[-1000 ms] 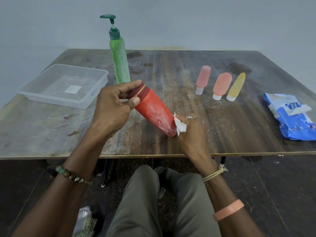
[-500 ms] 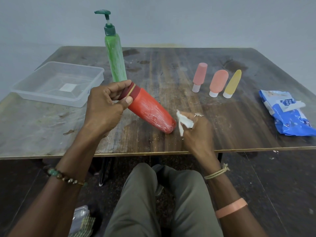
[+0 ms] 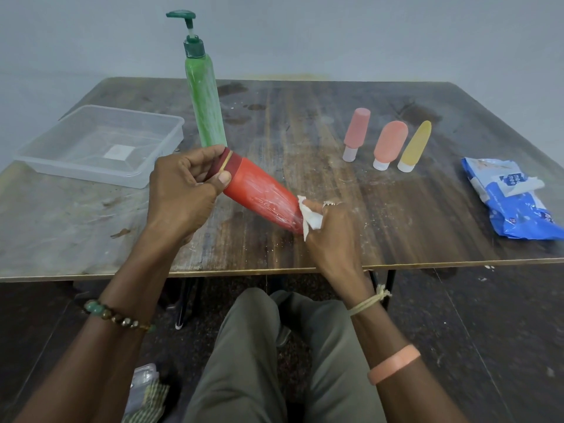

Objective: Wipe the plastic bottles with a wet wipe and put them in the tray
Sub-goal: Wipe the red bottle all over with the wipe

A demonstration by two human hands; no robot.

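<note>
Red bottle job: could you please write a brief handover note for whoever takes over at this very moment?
Left hand grips the red bottle at its cap end, tilted. Right hand pinches the wet wipe against its base. Tray holds no bottles. Left: finish the red one, then wipe the green pump bottle, pink bottle, orange bottle and yellow bottle, and tray all five.

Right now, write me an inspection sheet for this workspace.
Surface: wooden table, worn, stained, smeared.
Job's things: red bottle held tilted, streaked; wet wipe at its lower end; green pump bottle upright; pink tube, orange tube, yellow tube stand on caps; clear tray, no bottle inside.
Clutter: blue wipes pack at the right.
Hands: left hand grips the red bottle's cap end; right hand pinches the wet wipe.
Cables: nothing seen.
Surroundings: grey wall; dark floor.
</note>
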